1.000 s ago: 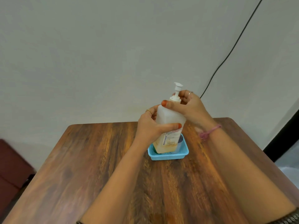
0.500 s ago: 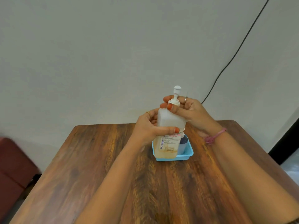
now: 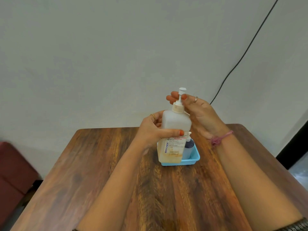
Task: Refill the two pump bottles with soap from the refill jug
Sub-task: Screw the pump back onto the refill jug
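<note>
**Head view: large pump bottle held over blue tray, pump collar between fingers**

Head view, task thing and hands. Large translucent pump bottle point(image 3: 175, 130) upright, base at the near left corner of the blue tray point(image 3: 194, 158); whether lifted clear or resting on the tray cannot be told. Amber liquid only in the lower part, label with blue lettering facing the camera. Left hand point(image 3: 152, 130) curled round the bottle's left side at mid-height, thumb laid across the front face above the label, fingers hidden behind. Right hand point(image 3: 198, 109) at the neck, fingertips closed round the cream pump collar point(image 3: 178, 107), palm turned leftward. White pump stem and head point(image 3: 182, 90) standing straight above the collar. Small dark-blue pump bottle point(image 3: 188, 147) upright inside the tray, just right of the large bottle and touching or nearly touching it, partly hidden behind it.

Pose. Both forearms reaching forward from the bottom edge, converging on the bottle; left wrist straight, right wrist bent upward, with a pink thread band point(image 3: 220, 139) round it. Ring on one finger of each hand.

Edges and room. Tray near the far edge of the wooden table point(image 3: 116, 180), right of centre. Bare wood between the forearms and to the left of the tray. Pale wall point(image 3: 116, 55) behind, black cable point(image 3: 246, 49) running diagonally down it to the table's far right. Dark red seat point(image 3: 13, 167) at the left, below table level
</note>
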`<act>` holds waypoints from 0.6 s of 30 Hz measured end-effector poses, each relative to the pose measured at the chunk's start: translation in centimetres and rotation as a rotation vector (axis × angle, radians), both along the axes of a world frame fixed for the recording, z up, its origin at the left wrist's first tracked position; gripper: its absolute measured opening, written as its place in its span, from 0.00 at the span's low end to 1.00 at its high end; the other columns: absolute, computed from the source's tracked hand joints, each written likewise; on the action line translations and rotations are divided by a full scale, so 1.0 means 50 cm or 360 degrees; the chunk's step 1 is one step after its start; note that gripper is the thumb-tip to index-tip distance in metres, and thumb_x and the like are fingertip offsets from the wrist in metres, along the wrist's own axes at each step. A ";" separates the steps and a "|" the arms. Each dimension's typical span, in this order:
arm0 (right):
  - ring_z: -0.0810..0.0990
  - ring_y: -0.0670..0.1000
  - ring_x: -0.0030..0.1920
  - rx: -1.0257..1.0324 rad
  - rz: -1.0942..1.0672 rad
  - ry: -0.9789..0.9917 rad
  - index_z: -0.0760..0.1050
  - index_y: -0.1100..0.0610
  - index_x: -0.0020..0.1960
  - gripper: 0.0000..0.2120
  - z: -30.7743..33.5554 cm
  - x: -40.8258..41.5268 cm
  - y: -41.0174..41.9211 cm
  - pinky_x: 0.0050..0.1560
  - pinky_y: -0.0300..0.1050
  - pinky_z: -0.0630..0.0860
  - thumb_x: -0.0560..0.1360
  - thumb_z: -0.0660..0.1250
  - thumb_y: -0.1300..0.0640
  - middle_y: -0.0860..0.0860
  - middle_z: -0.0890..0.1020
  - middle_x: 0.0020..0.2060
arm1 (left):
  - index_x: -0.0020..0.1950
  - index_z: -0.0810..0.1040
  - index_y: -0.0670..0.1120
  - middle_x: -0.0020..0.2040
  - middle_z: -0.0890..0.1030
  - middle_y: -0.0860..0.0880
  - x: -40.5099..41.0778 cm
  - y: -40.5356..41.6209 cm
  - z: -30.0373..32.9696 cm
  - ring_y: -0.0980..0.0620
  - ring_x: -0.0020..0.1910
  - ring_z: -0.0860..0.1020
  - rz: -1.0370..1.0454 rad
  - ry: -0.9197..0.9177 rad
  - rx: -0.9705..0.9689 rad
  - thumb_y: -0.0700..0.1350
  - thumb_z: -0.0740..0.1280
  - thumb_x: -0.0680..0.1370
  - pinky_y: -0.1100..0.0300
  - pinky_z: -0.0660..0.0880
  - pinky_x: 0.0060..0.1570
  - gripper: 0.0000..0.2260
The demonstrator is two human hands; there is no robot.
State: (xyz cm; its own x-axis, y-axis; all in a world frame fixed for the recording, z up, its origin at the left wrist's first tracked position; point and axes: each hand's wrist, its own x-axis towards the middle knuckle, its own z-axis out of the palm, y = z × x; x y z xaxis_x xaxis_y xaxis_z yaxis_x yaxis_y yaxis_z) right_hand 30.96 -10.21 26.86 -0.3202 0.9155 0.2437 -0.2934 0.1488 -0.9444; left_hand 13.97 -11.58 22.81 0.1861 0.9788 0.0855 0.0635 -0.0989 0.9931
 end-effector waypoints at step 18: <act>0.81 0.37 0.46 -0.0171 -0.0701 -0.0267 0.85 0.54 0.48 0.13 -0.015 -0.005 0.032 0.44 0.36 0.67 0.67 0.76 0.49 0.46 0.86 0.42 | 0.58 0.78 0.54 0.50 0.83 0.54 0.028 0.047 -0.043 0.58 0.48 0.82 0.0189 0.0108 0.0138 0.48 0.84 0.58 0.59 0.82 0.44 0.30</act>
State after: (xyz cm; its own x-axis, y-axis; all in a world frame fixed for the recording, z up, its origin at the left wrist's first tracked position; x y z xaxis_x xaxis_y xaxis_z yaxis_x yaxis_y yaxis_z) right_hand 30.72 -8.60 26.13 0.0766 0.9900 0.1181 -0.0665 0.1233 -0.9901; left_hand 15.37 -9.21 20.68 0.0777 0.9838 0.1618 0.1464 -0.1718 0.9742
